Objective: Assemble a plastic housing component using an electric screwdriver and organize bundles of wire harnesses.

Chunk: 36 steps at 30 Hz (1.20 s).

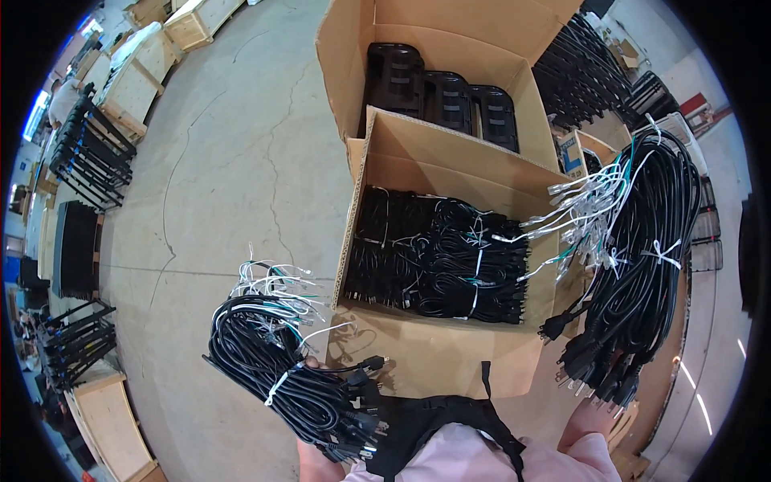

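My left hand [312, 363] grips a bundle of black power cords [281, 365], held up left of an open carton. A white tie binds it; plug prongs point toward me, and white and green stripped wire ends stick out at the far end. A second, larger bundle of power cords [654, 233] is raised at the right by my right hand, which is hidden behind it; only my right forearm [588, 419] shows. More tied bundles of black cords [450, 257] lie packed inside the cardboard carton [450, 149] between my hands.
Behind the carton, another open cardboard box [345, 72] holds black moulded parts [450, 96]. Black metal frames [582, 72] are stacked at the far right. Along the left stand wooden crates [132, 88], racks of black frames [88, 153] and a person [63, 100]. Cracked concrete floor [217, 161] lies between.
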### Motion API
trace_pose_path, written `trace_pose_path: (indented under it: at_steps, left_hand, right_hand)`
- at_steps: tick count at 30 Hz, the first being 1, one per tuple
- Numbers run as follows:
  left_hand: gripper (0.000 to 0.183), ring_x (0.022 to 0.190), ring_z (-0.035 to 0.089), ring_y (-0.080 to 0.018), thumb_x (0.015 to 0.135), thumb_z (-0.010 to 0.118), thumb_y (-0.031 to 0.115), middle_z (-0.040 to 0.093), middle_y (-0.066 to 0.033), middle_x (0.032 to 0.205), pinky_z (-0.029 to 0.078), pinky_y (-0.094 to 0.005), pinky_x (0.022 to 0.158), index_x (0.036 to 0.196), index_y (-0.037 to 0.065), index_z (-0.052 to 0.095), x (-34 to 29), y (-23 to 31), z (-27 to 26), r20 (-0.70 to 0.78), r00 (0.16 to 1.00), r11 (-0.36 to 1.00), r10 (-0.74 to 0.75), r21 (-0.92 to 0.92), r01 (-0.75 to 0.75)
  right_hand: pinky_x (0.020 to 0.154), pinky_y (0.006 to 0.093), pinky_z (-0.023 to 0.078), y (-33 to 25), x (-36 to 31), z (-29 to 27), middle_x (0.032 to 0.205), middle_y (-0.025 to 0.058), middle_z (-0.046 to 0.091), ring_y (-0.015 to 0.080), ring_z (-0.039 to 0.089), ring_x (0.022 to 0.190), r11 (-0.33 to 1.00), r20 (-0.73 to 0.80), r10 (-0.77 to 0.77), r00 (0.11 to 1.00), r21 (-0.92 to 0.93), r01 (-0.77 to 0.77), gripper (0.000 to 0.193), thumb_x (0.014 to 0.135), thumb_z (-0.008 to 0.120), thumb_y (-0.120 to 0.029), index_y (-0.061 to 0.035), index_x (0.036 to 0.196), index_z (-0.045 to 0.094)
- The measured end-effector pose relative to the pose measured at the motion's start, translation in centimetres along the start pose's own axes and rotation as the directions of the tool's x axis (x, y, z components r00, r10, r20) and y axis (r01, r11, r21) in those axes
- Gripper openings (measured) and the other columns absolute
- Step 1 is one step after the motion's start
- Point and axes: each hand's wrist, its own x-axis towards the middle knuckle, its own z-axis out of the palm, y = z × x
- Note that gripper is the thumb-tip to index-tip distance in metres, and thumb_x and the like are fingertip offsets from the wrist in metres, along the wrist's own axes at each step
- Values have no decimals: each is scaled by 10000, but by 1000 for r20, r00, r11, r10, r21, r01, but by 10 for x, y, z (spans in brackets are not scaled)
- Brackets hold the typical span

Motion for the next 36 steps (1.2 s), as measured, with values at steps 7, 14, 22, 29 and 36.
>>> trace_pose_path:
  at_steps: [7,14,22,29,36]
  left_hand:
    - [379,1049,620,-233,1096,468,315,585,-70,1145,481,-452,1126,1367,57,528,8,3,20,1,998,998,64,11,-64]
    - [317,871,617,-151,1093,436,224,589,-14,1013,163,-437,1338,1310,32,564,39,21,69,252,954,959,162,-267,-93]
    - [251,743,641,-155,1031,545,117,628,-53,934,80,-422,1363,1194,-67,595,92,37,89,253,954,964,162,-245,-99]
    - [364,662,560,-138,1025,537,92,614,-65,923,120,-464,1354,1357,-53,569,124,11,92,349,909,958,227,-248,-144]
    - [469,697,593,-155,1038,560,206,626,-49,979,143,-586,1321,1457,4,499,110,-24,140,263,957,974,121,-216,-64]
  right_hand:
    - [866,359,624,-5,-2,-48,1174,159,730,244,750,981,997,-75,-79,994,-18,78,483,926,605,-138,54,1369,582]
    - [864,358,625,-14,-8,-43,1164,158,733,244,751,978,984,-115,-171,978,-66,165,478,932,595,-134,52,1373,580]
    - [831,333,622,-35,-18,-59,1134,141,735,214,745,932,967,-131,-234,963,-131,217,465,938,576,-124,49,1370,584]
    - [724,251,543,-26,-35,-74,965,67,728,125,679,792,949,-74,-134,988,-296,106,395,810,555,-43,65,1165,691]
    - [707,254,473,23,-29,-87,882,24,649,126,598,780,826,-32,80,996,-558,-84,326,656,544,-44,76,927,682]
